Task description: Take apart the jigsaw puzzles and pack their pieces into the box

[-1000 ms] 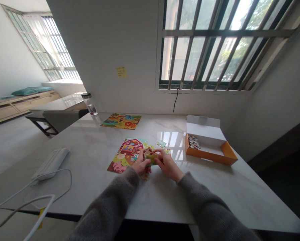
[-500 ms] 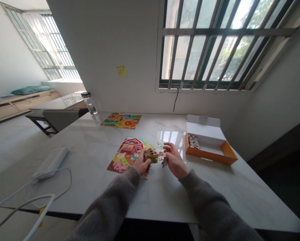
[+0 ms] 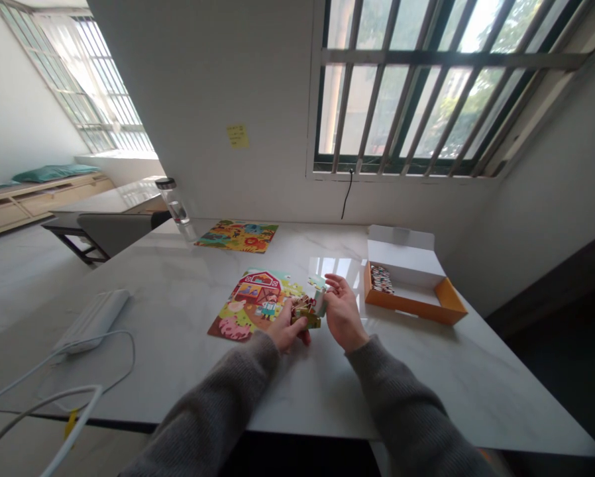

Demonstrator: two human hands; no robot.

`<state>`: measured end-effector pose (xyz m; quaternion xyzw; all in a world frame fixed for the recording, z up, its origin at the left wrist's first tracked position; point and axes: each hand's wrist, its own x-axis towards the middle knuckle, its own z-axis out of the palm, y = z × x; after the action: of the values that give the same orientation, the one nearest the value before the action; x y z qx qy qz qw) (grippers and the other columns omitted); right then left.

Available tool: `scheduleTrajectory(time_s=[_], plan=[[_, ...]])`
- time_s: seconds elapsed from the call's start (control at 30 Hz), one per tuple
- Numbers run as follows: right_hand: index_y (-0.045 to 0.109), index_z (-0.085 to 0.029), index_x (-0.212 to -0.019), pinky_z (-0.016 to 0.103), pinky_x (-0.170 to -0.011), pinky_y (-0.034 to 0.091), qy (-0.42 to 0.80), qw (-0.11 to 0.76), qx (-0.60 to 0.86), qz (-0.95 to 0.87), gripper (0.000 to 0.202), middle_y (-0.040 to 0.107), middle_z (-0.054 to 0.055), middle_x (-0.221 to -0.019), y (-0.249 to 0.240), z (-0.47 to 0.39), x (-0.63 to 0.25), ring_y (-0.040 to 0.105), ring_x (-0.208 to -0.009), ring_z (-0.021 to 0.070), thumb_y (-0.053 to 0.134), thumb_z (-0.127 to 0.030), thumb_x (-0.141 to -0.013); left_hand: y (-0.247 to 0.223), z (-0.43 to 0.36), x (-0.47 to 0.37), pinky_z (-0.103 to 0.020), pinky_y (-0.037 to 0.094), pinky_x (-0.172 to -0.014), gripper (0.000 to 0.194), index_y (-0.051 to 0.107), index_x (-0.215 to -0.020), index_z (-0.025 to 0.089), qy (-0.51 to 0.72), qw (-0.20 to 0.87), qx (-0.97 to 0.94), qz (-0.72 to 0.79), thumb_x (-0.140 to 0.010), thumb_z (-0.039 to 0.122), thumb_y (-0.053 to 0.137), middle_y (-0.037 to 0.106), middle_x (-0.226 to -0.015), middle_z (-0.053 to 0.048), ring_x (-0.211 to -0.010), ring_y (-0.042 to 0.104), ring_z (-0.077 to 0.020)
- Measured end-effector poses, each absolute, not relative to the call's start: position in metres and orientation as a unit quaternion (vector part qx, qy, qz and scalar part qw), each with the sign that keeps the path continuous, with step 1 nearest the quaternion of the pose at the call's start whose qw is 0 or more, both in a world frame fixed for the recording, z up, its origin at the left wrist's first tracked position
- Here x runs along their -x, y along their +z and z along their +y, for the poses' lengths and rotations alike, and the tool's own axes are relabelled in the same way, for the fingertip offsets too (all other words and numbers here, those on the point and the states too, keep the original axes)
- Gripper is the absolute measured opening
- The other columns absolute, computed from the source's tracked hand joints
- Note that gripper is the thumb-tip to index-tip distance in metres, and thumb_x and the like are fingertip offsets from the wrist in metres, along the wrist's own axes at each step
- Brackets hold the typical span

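Note:
My left hand (image 3: pixel 286 329) is closed around a small stack of jigsaw puzzle pieces (image 3: pixel 305 313). Close beside it on the right, my right hand (image 3: pixel 344 313) pinches a pale green puzzle piece (image 3: pixel 320 301) against the stack's far side. Left of both hands lies a partly joined farm puzzle (image 3: pixel 250 305), with a red barn, a pink pig and a small figure. Another light green piece (image 3: pixel 315 281) shows just beyond my fingers. My hands hide the puzzle's right edge in part.
An open orange box (image 3: pixel 417 308) with puzzle pieces (image 3: pixel 381 279) at its left end stands on the right. Farther back lie a jungle picture (image 3: pixel 238 236) and a clear bottle (image 3: pixel 174 202). A white power strip (image 3: pixel 96 321) with cables is on the left.
My left hand has moved right with the stack, uncovering the figure on the puzzle. My right hand has come in closer to the stack, and its piece is now raised and turned.

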<state>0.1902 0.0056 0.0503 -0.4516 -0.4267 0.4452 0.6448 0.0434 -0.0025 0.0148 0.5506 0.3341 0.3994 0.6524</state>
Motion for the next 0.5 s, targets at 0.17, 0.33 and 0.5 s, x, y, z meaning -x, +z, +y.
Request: scheduleTrajectory(time_s=[0.17,0.33,0.5], plan=[[0.06,-0.023,-0.104,0.038,-0.086,0.05,0.26,0.636,0.503,-0.524,0.03,0.049,0.007,-0.103,0.058,-0.003,-0.178,0.053,-0.092,0.0205,0.044,-0.011,-0.082,0.02,-0.006,-0.055,-0.035,0.06,-0.06,0.058,0.037,-0.109,0.021,0.458,0.694,-0.46,0.312,-0.074,0.044,0.077,0.065,-0.089,-0.002,-0.064,0.07,-0.018],[0.066,-0.022,-0.107,0.043,-0.095,0.048,0.155,0.58,0.476,-0.643,0.031,0.048,0.011,-0.115,0.052,-0.01,-0.177,0.049,-0.112,0.0254,0.047,-0.01,-0.086,0.024,-0.004,-0.053,-0.03,0.06,-0.063,0.055,0.04,-0.111,0.022,0.496,0.71,-0.388,0.317,-0.07,0.028,0.077,0.067,-0.098,-0.003,-0.079,0.071,-0.0191],[0.059,-0.024,-0.118,0.039,-0.082,0.05,0.198,0.446,0.458,-0.743,0.032,0.059,0.008,-0.104,0.045,-0.007,-0.206,0.057,-0.089,0.0211,0.053,-0.015,-0.088,0.022,0.0,-0.042,-0.03,0.057,-0.059,0.05,0.039,-0.108,0.022,0.481,0.686,-0.426,0.343,-0.073,0.032,0.072,0.067,-0.087,0.0,-0.061,0.069,-0.0159]])
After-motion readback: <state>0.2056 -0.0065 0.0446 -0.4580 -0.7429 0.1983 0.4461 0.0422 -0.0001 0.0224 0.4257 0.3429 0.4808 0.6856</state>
